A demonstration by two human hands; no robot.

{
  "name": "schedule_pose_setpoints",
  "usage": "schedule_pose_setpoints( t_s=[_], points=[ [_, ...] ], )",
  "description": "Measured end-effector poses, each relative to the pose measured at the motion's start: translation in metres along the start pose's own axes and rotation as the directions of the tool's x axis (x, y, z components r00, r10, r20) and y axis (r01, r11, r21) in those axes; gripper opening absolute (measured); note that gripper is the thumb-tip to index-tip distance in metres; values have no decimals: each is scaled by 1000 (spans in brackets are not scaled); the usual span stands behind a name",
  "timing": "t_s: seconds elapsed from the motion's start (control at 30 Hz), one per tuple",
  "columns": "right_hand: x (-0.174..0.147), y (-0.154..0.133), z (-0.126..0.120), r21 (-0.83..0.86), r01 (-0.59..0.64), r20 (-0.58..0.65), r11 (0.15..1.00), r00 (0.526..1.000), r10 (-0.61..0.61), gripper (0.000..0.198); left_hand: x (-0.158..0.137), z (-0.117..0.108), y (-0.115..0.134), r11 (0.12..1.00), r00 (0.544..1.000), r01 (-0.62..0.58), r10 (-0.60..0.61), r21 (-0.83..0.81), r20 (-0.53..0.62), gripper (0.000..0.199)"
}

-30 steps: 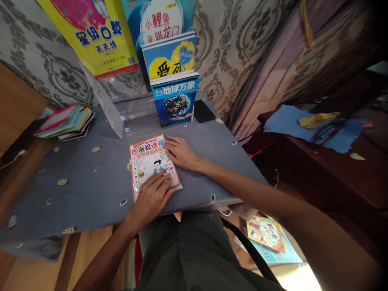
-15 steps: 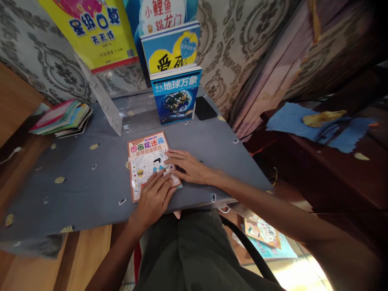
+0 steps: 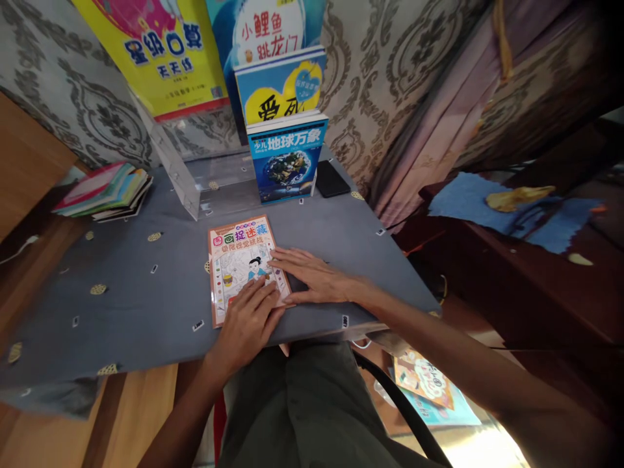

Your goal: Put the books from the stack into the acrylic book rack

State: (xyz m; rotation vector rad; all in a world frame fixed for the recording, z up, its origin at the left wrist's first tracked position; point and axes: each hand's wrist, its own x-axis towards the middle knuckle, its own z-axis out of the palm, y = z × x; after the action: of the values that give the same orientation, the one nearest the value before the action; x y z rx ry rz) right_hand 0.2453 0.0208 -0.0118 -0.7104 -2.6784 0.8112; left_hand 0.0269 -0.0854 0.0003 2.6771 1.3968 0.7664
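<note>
A closed paperback book (image 3: pixel 241 257) with an orange border and a drawn figure on its cover lies on the grey cloth near the table's front edge. My left hand (image 3: pixel 251 312) rests flat on its lower part, fingers stretched out and covering some of the picture. From the right, my right hand (image 3: pixel 319 278) reaches over the book's right edge. Its fingers are extended, with the tips on the cover and the thumb apart, near the lower right corner. Neither hand grips anything.
Behind the book, an upright blue book with a globe (image 3: pixel 287 166) stands before other books in a clear stand (image 3: pixel 168 162). A black phone (image 3: pixel 332 179) lies right of it. Stacked booklets (image 3: pixel 110 188) sit at the back left. More books (image 3: pixel 429 387) lie low on the right.
The view has shifted slightly, so the table items appear a little lower. My right hand's thumb has moved farther from its fingers. My left hand stays on the cover.
</note>
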Motion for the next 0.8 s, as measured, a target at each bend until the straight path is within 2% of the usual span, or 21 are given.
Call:
schedule_pose_setpoints(
  t_s=[0.13,0.23,0.4,0.53,0.67,0.8],
  points=[
    [1,0,0,-2,-9,-8,1000,1000,9,82,1,-12,-14,993,997,28,-19,-113,77,29],
    [2,1,1,-16,-19,9,1000,1000,19,83,1,-17,-38,988,994,78,-67,-129,89,33],
    [5,1,0,-5,-28,17,1000,999,28,81,9,-16,-96,992,990,124,-121,-37,78,40],
    [6,1,-2,-2,-31,29,1000,999,31,80,32,-14,-132,977,970,187,-199,100,136,44],
    [8,-1,-9,-21,-23,63,1000,998,24,83,55,-9,-141,942,942,269,-300,199,151,44],
    [20,3,-16,-54,-20,83,998,996,24,87,60,2,-137,925,949,286,-310,252,63,45]
  ],
)
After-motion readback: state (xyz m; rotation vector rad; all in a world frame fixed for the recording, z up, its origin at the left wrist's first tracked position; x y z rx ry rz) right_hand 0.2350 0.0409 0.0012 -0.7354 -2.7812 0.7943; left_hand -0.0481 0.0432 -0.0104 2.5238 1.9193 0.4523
